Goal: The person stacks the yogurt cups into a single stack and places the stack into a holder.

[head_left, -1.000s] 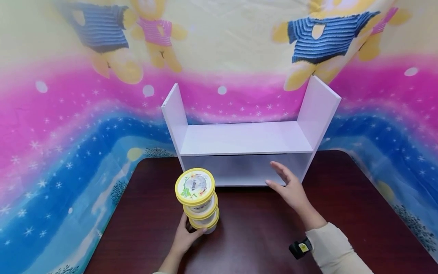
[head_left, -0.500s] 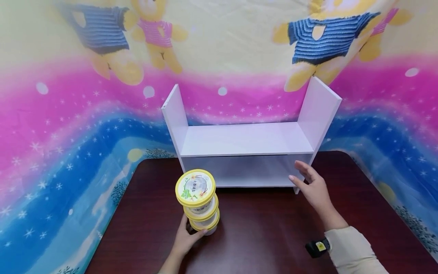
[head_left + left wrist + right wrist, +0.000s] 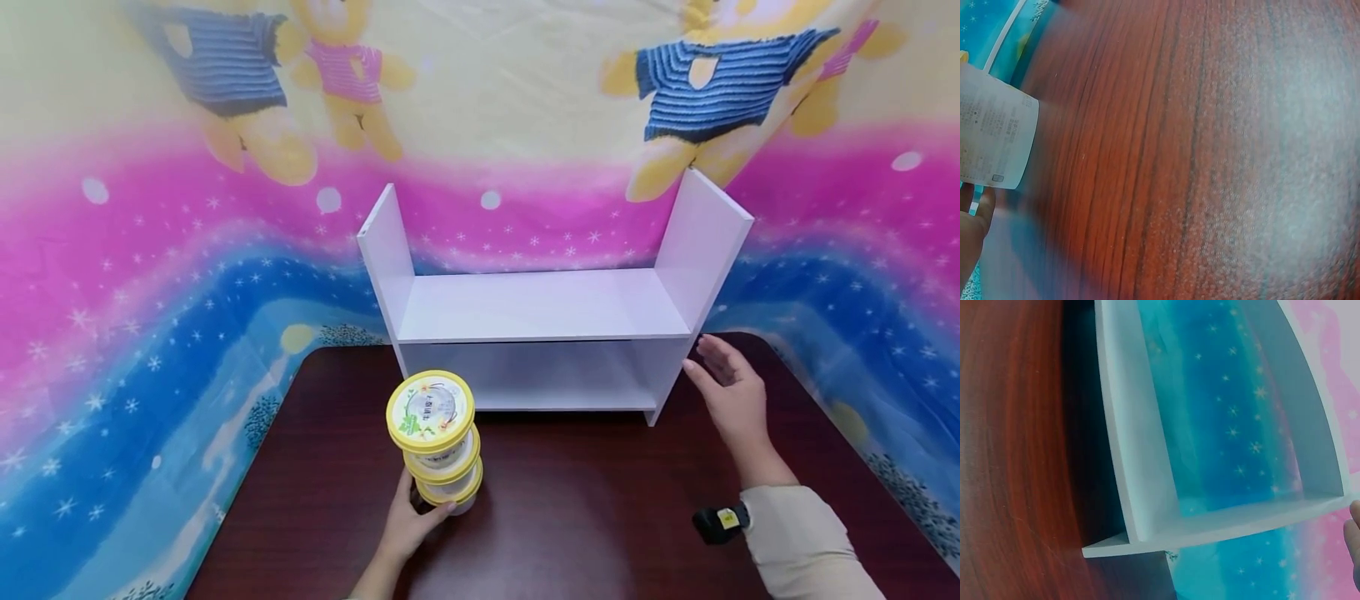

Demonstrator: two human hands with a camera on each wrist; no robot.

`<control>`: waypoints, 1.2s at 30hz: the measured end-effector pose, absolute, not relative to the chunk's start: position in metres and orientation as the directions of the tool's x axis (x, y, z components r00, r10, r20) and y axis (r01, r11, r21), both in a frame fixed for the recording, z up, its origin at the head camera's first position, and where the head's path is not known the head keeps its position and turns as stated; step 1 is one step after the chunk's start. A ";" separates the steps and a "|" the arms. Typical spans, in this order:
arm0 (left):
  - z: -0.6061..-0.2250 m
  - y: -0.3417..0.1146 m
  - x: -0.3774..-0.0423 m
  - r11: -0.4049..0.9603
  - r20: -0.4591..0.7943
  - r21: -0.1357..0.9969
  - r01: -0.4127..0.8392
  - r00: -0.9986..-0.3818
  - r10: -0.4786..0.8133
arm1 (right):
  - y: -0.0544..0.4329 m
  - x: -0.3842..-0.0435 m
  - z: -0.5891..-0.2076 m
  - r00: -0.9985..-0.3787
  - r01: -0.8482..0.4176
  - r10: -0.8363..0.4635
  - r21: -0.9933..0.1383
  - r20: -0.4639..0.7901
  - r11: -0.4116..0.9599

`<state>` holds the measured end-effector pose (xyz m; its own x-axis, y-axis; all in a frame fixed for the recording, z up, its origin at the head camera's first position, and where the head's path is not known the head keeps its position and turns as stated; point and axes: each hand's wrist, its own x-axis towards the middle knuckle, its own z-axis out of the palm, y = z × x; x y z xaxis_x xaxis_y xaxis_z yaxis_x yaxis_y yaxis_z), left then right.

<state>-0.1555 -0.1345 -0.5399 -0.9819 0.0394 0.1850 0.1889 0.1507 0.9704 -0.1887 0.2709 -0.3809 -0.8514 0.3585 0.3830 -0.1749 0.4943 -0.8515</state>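
At the left of the head view, three round white tubs with yellow lids stand stacked, the top tub point(image 3: 431, 410) overhanging toward the left. My left hand point(image 3: 403, 527) grips the lowest tub point(image 3: 465, 505), thumb in front and fingers round its left side. In the left wrist view, a white printed tub wall point(image 3: 994, 131) shows at the left edge, with fingers point(image 3: 985, 212) beneath it. My right hand point(image 3: 733, 402) holds nothing, fingers loosely bent, just right of the white shelf unit point(image 3: 540, 307). Only fingertips point(image 3: 1354, 540) of it show in the right wrist view.
The two-level shelf unit stands at the back of the dark red wooden table point(image 3: 555, 517), its tall side panels point(image 3: 697, 242) rising above the upper board. A patterned cloth backdrop point(image 3: 480, 100) closes off the back and sides. A black wrist device point(image 3: 718, 524) hangs at my right cuff.
My right hand has moved right, from in front of the shelf's lower opening to beyond its right side panel. My left hand and the stacked tubs have stayed in place.
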 end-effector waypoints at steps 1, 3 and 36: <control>-0.540 -0.134 -0.155 0.153 0.202 0.966 0.206 -0.978 0.044 | 0.272 -0.191 -0.380 -0.841 -0.174 0.381 -0.857 0.386 0.485; -0.541 -0.134 -0.155 0.148 0.216 0.964 0.220 -0.975 0.048 | 0.274 -0.194 -0.379 -0.816 -0.186 0.419 -0.868 0.397 0.460; -0.533 -0.131 -0.157 0.023 0.140 0.990 0.141 -0.989 0.043 | 0.280 -0.246 -0.365 -0.729 -0.189 0.545 -0.887 0.414 0.421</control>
